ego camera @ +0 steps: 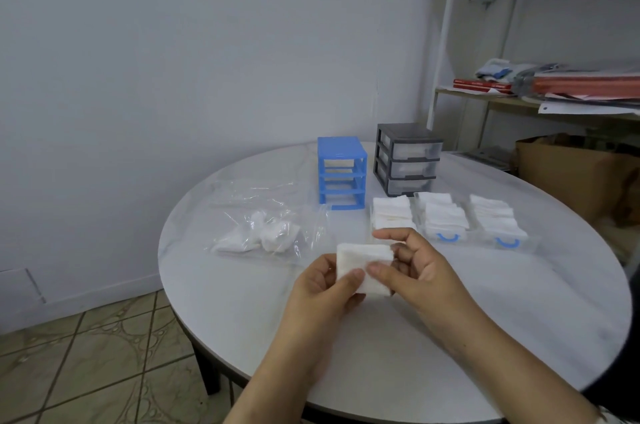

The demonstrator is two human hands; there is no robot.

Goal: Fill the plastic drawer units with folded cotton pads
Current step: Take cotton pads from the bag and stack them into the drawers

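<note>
My left hand (322,288) and right hand (415,267) pinch one square white cotton pad (363,267) above the round white tabletop (485,319), fingers clamped on opposite edges. It is probably light, soft and limp; grip edges gently.

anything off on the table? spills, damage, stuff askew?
Only one oddity: the blue drawer unit is a bare frame, its clear drawers out on the table, filled with pads. The grey unit keeps its drawers. No spills or damage.
</note>
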